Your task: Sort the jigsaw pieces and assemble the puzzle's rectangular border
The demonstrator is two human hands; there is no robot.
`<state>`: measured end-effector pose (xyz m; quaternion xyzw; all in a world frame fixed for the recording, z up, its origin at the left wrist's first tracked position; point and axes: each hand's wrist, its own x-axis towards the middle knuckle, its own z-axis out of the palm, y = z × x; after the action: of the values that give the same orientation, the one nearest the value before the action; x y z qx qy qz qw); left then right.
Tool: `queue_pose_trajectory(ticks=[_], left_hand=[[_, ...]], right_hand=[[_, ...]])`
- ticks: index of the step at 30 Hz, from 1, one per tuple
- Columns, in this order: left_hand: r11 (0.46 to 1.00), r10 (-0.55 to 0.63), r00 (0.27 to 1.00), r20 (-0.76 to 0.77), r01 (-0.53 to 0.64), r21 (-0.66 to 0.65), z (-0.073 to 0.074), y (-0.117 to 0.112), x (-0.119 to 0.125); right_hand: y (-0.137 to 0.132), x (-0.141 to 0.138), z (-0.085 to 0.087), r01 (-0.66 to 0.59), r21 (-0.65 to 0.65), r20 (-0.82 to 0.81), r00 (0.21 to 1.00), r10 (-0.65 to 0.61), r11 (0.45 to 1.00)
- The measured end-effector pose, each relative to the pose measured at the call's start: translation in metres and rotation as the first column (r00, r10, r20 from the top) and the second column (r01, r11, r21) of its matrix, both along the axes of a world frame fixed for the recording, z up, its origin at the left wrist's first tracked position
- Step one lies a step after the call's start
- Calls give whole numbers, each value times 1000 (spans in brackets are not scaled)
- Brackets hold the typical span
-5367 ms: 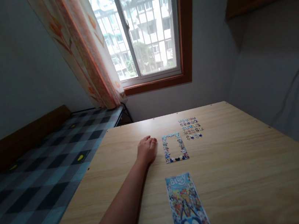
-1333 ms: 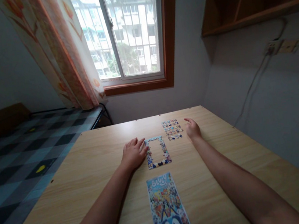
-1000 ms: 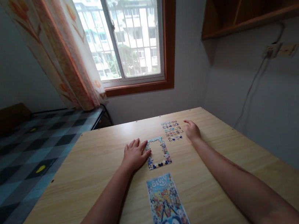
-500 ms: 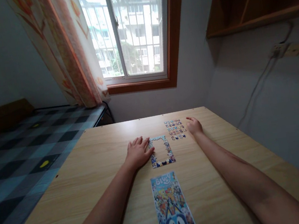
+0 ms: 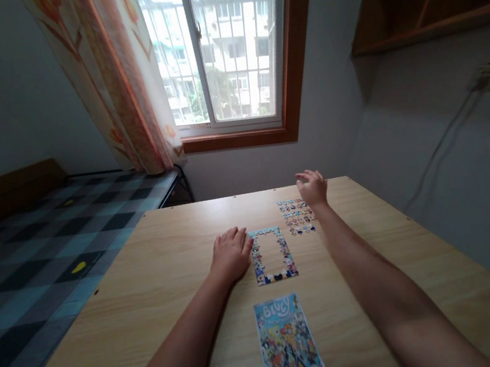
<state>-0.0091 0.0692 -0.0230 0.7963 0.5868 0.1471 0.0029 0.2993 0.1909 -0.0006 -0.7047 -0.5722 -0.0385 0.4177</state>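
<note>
On the table lies a rectangular jigsaw border (image 5: 279, 276), joined all round, with bare wood inside it. My left hand (image 5: 231, 253) rests palm down at its left edge, fingers stretched out, fingertips by the upper left side. Beyond the border to the right, loose jigsaw pieces (image 5: 298, 221) lie in several rows. Over the far right end of these rows is my right hand (image 5: 313, 188), fingers bent and thumb apart, with no piece visible in it. A colourful picture sheet (image 5: 288, 341) reading "Bluey" lies nearest me, its lower end cut off by the view.
The light wooden table (image 5: 154, 317) reaches towards the window wall. A bed with a checked cover (image 5: 108, 218) stands to the left, beside a floral curtain (image 5: 121, 79). On the right wall are a wooden shelf (image 5: 428, 30) and a cable (image 5: 442, 140).
My right hand has lifted and moved towards the far end of the piece rows, its fingers loosening from a pointing shape. My left hand has shifted slightly off the border. The view has tilted a little.
</note>
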Motion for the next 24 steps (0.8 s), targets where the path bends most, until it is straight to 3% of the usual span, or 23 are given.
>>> queue_pose_trajectory(ticks=[5,8,14,18,24], left_hand=[[1000,8,1000,6,-8,0,2,-2,1],[1000,11,1000,8,-11,-8,4,-3,2],[1000,11,1000,11,-11,-2,4,-4,2],[1000,7,1000,14,-7,4,3,-3,2],[1000,15,1000,18,-15,-19,7,-5,3]], right_hand=[[9,-28,3,-56,-269,125,988,92,962],[12,-37,-3,-39,-343,196,974,112,938],[14,-51,-16,-36,-314,351,924,152,949],[10,-60,-19,-28,-343,354,922,157,939],[2,-68,-16,-169,-347,332,897,290,922]])
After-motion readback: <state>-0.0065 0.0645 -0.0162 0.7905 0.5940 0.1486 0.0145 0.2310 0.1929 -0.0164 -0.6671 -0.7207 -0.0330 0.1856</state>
